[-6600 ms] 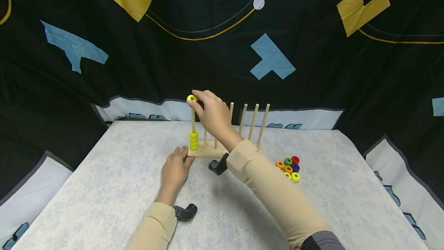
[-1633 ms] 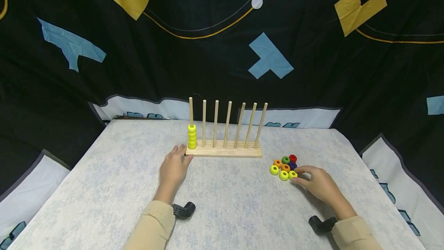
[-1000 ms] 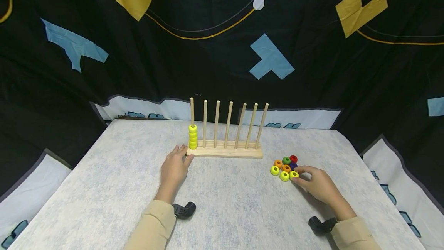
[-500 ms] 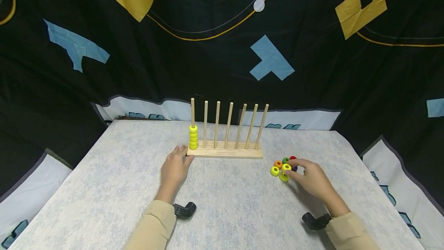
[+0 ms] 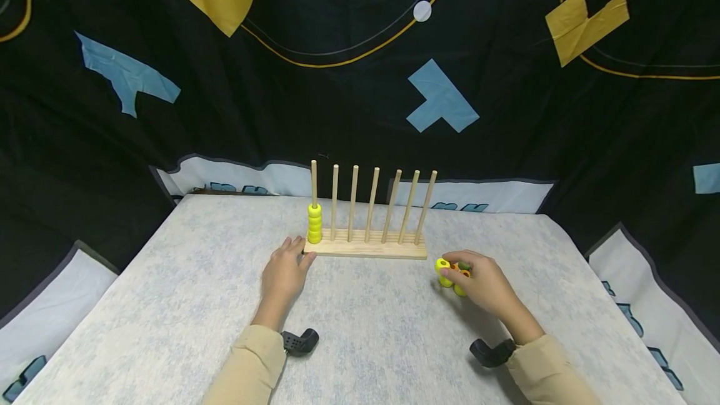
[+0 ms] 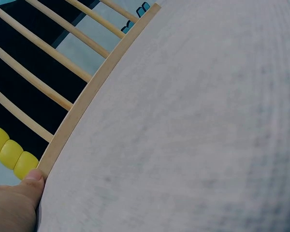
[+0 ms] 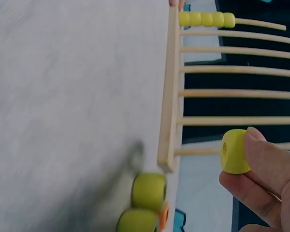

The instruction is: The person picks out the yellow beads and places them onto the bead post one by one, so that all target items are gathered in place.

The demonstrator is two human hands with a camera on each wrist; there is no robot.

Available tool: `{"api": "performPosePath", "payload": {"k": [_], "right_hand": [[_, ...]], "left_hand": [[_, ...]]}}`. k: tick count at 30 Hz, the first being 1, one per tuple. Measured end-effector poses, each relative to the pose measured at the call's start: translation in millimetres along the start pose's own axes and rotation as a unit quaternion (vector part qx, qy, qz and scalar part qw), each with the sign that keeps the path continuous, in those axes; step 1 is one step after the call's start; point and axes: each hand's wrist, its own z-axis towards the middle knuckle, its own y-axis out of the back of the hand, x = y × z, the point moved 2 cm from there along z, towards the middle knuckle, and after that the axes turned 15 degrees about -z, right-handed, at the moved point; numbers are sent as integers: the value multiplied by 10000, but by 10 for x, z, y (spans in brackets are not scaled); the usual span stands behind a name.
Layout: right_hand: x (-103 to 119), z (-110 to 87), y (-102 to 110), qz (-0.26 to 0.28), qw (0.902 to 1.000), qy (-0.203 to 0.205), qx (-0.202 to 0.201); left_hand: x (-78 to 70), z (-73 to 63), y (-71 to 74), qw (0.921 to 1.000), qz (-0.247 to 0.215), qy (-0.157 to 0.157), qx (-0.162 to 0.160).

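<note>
A wooden bead rack, a flat base with a row of upright pegs, stands at mid-table. Several yellow beads are stacked on its leftmost peg; the other pegs are bare. My left hand holds the rack's left end, the thumb on the base's front edge. Raised off the table, a yellow bead is pinched between the thumb and fingers of my right hand, its hole showing. Directly below it lie loose beads, yellow, orange and green ones visible, partly hidden by the hand.
A pale mottled table carries everything. Behind it hangs a black cloth with tape shapes. A black wrist camera sits on the right wrist, another camera on the left.
The right hand has picked up a yellow bead from the right side of the pile and carried it left above the others. Earlier, it set another on the left peg. The left hand stays put.
</note>
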Motion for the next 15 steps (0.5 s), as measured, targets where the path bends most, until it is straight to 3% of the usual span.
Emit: {"api": "performPosePath", "payload": {"k": [15], "right_hand": [[638, 356, -43, 163, 9976, 668, -47]], "left_hand": [[-3, -10, -2, 10000, -36, 1, -33]]}}
